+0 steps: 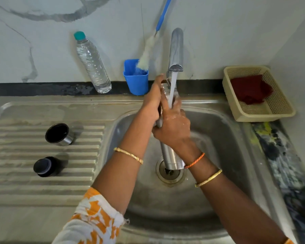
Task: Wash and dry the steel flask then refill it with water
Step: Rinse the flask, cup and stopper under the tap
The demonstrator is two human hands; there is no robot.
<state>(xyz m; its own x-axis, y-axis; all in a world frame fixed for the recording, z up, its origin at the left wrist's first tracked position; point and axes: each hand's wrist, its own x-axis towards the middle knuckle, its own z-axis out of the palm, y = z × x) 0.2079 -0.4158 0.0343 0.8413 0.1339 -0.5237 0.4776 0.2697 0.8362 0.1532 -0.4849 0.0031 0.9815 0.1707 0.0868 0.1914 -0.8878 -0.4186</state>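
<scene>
The steel flask (170,156) is held tilted over the sink basin (224,138), its base near the drain and its mouth up under the tap (176,50). Water runs from the tap onto the flask's upper part. My left hand (152,101) grips the flask near its top. My right hand (174,127) wraps around its middle, wet and soapy. The flask's steel cup lid (59,134) and black stopper (46,166) stand on the drainboard at the left.
A plastic water bottle (92,64) leans against the wall. A blue holder (136,78) with a bottle brush (147,55) stands beside the tap. A beige basket (278,110) with a dark red cloth (251,88) sits at the right.
</scene>
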